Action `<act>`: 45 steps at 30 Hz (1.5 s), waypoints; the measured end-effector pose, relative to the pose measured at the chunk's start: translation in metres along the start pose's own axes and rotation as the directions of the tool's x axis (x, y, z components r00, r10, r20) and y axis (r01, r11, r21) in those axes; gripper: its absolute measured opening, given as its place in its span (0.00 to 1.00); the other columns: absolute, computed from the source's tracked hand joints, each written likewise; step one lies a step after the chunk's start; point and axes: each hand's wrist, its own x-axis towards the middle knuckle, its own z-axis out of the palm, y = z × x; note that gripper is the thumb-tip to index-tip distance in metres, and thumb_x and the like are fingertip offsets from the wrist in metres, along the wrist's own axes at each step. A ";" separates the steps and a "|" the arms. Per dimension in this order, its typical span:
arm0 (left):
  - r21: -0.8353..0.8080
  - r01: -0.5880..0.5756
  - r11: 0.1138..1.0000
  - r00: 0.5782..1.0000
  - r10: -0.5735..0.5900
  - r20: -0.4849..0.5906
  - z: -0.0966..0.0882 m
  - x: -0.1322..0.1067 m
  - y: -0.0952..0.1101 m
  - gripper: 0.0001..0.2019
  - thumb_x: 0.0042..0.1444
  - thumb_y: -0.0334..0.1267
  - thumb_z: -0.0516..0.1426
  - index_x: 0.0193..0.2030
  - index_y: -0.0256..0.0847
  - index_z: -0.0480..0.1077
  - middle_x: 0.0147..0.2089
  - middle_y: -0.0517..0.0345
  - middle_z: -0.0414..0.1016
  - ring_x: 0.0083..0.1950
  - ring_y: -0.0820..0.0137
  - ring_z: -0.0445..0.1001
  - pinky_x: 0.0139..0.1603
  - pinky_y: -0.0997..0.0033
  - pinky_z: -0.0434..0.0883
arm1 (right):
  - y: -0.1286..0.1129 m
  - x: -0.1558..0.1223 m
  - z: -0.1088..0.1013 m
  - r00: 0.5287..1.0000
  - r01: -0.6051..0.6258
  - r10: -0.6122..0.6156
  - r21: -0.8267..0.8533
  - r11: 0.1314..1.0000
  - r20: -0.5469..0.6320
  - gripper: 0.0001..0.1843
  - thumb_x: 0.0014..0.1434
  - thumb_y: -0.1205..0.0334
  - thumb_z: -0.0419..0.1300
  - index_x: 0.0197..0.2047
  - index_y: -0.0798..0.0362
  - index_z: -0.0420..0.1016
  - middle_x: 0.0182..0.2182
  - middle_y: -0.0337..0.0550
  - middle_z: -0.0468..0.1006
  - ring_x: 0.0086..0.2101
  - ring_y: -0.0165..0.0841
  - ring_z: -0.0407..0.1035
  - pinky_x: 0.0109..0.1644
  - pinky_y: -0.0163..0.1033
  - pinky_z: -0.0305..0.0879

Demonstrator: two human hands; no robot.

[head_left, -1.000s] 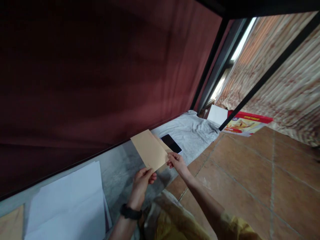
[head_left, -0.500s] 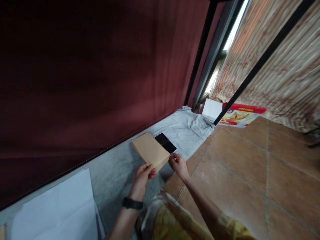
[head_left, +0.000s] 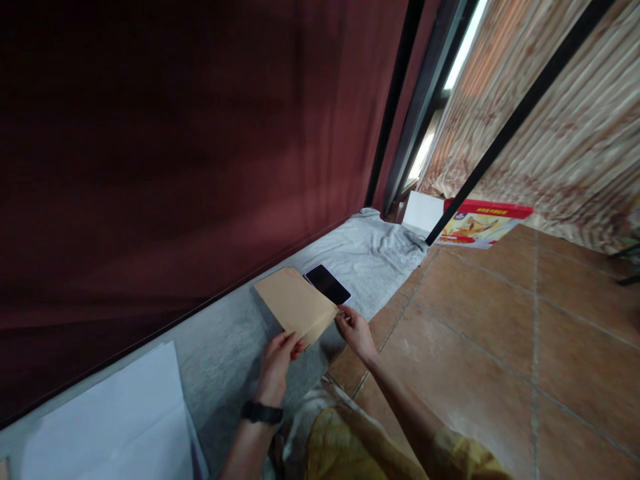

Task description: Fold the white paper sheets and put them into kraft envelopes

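A tan paper envelope (head_left: 293, 303) is held low over the grey cloth (head_left: 365, 257), almost flat. My left hand (head_left: 277, 360), with a black watch on its wrist, pinches the envelope's near corner. My right hand (head_left: 355, 330) grips its right edge with closed fingers. A black phone (head_left: 327, 283) lies face up on the cloth just beyond the envelope.
White paper sheets (head_left: 115, 423) lie at the lower left on the cloth. A dark red curtain (head_left: 175, 147) hangs along the left. A red and yellow box (head_left: 475, 223) and a white sheet (head_left: 423, 210) sit at the far end. Brown floor tiles (head_left: 500, 333) spread to the right.
The envelope has come down from a raised, tilted position to nearly flat over the cloth. Both hands lowered with it. The camera view shifted slightly.
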 end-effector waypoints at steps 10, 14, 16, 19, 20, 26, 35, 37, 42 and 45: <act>-0.107 0.002 0.994 0.997 -0.010 -0.076 0.003 -0.007 -0.016 0.21 0.35 0.46 0.72 0.35 0.38 0.77 0.39 0.53 0.81 0.39 0.69 0.77 0.38 0.70 0.72 | 0.000 -0.002 0.002 1.000 0.020 -0.020 -0.042 0.999 -0.002 0.20 0.60 0.58 0.54 0.51 0.52 0.80 0.38 0.44 0.82 0.36 0.37 0.74 0.44 0.40 0.67; -0.023 -0.058 0.998 0.996 0.056 -0.071 0.009 -0.005 -0.015 0.20 0.36 0.49 0.71 0.33 0.36 0.78 0.36 0.52 0.81 0.37 0.68 0.77 0.40 0.67 0.72 | 0.000 -0.004 0.004 0.998 0.056 -0.056 0.024 0.998 0.042 0.17 0.61 0.58 0.54 0.47 0.51 0.81 0.38 0.43 0.82 0.38 0.38 0.74 0.43 0.39 0.68; 0.034 -0.094 0.995 0.994 0.096 -0.060 0.011 -0.003 -0.014 0.18 0.39 0.49 0.69 0.32 0.37 0.78 0.33 0.52 0.80 0.35 0.66 0.76 0.41 0.66 0.71 | 0.000 -0.005 0.005 0.997 0.048 -0.052 0.068 0.997 0.062 0.17 0.61 0.56 0.54 0.47 0.50 0.81 0.38 0.43 0.82 0.38 0.39 0.74 0.42 0.39 0.68; 0.216 -0.167 0.962 0.983 0.180 -0.040 0.014 -0.003 -0.013 0.12 0.45 0.47 0.65 0.27 0.40 0.77 0.29 0.54 0.79 0.34 0.64 0.75 0.39 0.67 0.69 | 0.000 -0.005 0.007 0.998 0.018 -0.024 0.105 0.994 0.051 0.18 0.61 0.55 0.55 0.48 0.51 0.80 0.37 0.43 0.82 0.39 0.39 0.74 0.41 0.39 0.68; 0.278 -0.186 0.942 0.978 0.204 -0.035 0.015 -0.004 -0.013 0.11 0.46 0.46 0.64 0.26 0.41 0.76 0.28 0.53 0.78 0.34 0.63 0.75 0.38 0.67 0.68 | 0.001 -0.005 0.007 0.999 0.008 -0.013 0.106 0.994 0.042 0.18 0.61 0.55 0.55 0.48 0.52 0.80 0.37 0.43 0.82 0.39 0.39 0.74 0.40 0.39 0.69; 0.499 -0.265 0.825 0.947 0.319 -0.025 0.017 -0.019 -0.013 0.07 0.52 0.42 0.60 0.27 0.43 0.75 0.32 0.51 0.79 0.39 0.59 0.76 0.43 0.65 0.66 | 0.008 -0.005 0.010 1.000 0.008 -0.010 0.104 0.995 0.023 0.19 0.60 0.54 0.58 0.49 0.53 0.80 0.39 0.45 0.82 0.40 0.40 0.75 0.45 0.41 0.70; 0.587 -0.231 0.776 0.942 0.330 -0.066 0.019 -0.031 -0.009 0.06 0.58 0.39 0.57 0.33 0.42 0.74 0.37 0.48 0.80 0.42 0.58 0.77 0.43 0.65 0.65 | 0.014 0.003 0.010 0.999 -0.013 0.008 0.101 0.995 0.053 0.22 0.60 0.46 0.58 0.47 0.54 0.79 0.38 0.46 0.82 0.38 0.40 0.75 0.45 0.42 0.70; 0.625 -0.222 0.748 0.939 0.337 -0.070 0.016 -0.029 -0.007 0.06 0.59 0.37 0.56 0.35 0.41 0.74 0.39 0.47 0.80 0.43 0.60 0.78 0.44 0.66 0.65 | 0.012 0.003 0.009 0.999 -0.006 0.000 0.108 0.994 0.052 0.24 0.60 0.44 0.58 0.47 0.54 0.80 0.35 0.46 0.81 0.36 0.40 0.74 0.41 0.41 0.71; 0.756 -0.176 0.631 0.965 0.263 0.005 0.016 -0.025 -0.002 0.10 0.65 0.36 0.51 0.40 0.38 0.74 0.44 0.48 0.80 0.45 0.67 0.78 0.44 0.71 0.66 | 0.010 0.003 0.007 0.995 0.054 -0.059 0.066 0.996 0.078 0.27 0.61 0.41 0.56 0.48 0.57 0.80 0.35 0.47 0.81 0.36 0.39 0.74 0.38 0.39 0.70; 0.828 -0.159 0.538 0.969 0.246 0.026 0.018 -0.023 0.000 0.12 0.66 0.36 0.50 0.42 0.38 0.74 0.47 0.47 0.81 0.47 0.66 0.78 0.45 0.70 0.67 | 0.010 0.004 0.006 0.992 0.074 -0.077 0.033 0.997 0.103 0.28 0.62 0.41 0.54 0.48 0.56 0.80 0.36 0.48 0.82 0.37 0.40 0.75 0.39 0.39 0.70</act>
